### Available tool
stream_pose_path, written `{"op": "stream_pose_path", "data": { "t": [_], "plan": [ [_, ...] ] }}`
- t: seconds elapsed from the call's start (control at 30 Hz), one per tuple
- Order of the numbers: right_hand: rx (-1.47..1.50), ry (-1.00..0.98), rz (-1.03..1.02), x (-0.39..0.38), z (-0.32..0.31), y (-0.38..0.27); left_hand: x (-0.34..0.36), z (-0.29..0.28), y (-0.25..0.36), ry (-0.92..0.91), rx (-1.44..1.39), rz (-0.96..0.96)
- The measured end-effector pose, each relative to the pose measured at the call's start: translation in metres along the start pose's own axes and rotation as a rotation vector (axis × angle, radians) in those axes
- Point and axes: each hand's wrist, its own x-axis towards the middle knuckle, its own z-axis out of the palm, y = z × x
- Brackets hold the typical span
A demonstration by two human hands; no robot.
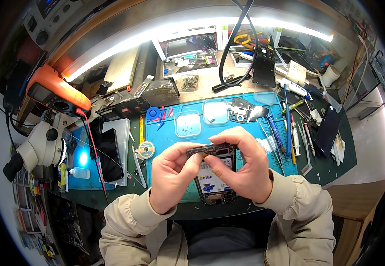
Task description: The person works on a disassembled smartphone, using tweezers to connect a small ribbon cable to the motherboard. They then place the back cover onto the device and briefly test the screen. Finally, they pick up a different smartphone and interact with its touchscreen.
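Observation:
An opened smartphone (216,177), its white-labelled battery and dark inner frame showing, is held above the front of the blue work mat (166,133). My left hand (174,173) is closed on its upper left corner, thumb pressed on the top part. On the upper right, my right hand (245,166) grips the edge, its thumb lying over the inside near the battery. Both thumbs meet close together and partly hide the phone's top end. Behind my hands stand two clear plastic boxes, one (188,124) with tiny parts in it and another (216,111) beside it.
A microscope (41,144) and an orange multimeter (57,91) stand at the left, by a dark phone (109,153). A solder wick spool (146,150) lies left of my hands. Screwdrivers (274,131) and a syringe (295,137) lie to the right. A black cable (222,66) hangs in front.

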Motion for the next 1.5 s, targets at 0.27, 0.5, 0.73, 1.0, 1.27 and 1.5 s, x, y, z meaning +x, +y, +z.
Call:
{"op": "stream_pose_path", "data": {
  "t": [0.27, 0.5, 0.73, 1.0, 1.27, 1.5],
  "plan": [
    [0.107, -0.037, 0.170, 0.002, -0.002, -0.003, 0.004, -0.016, -0.004, -0.062, -0.091, -0.075],
    [0.385, -0.043, 0.477, 0.008, -0.013, 0.009, 0.024, -0.021, 0.012, -0.180, -0.205, -0.343],
    [0.031, -0.224, 0.490, 0.020, -0.087, -0.016, 0.028, -0.032, 0.008, -0.337, 0.147, -0.268],
    [-0.899, -0.454, 0.146, -0.047, -0.082, -0.017, 0.040, -0.015, -0.014, -0.554, 0.910, 0.180],
    [0.026, -0.239, 0.645, -0.038, -0.119, -0.012, 0.026, 0.001, -0.034, -0.483, 1.071, 0.482],
    [0.293, -0.170, 0.630, -0.048, -0.108, 0.000, 0.005, 0.013, -0.029, -0.434, 1.216, 0.521]
  ]
}}
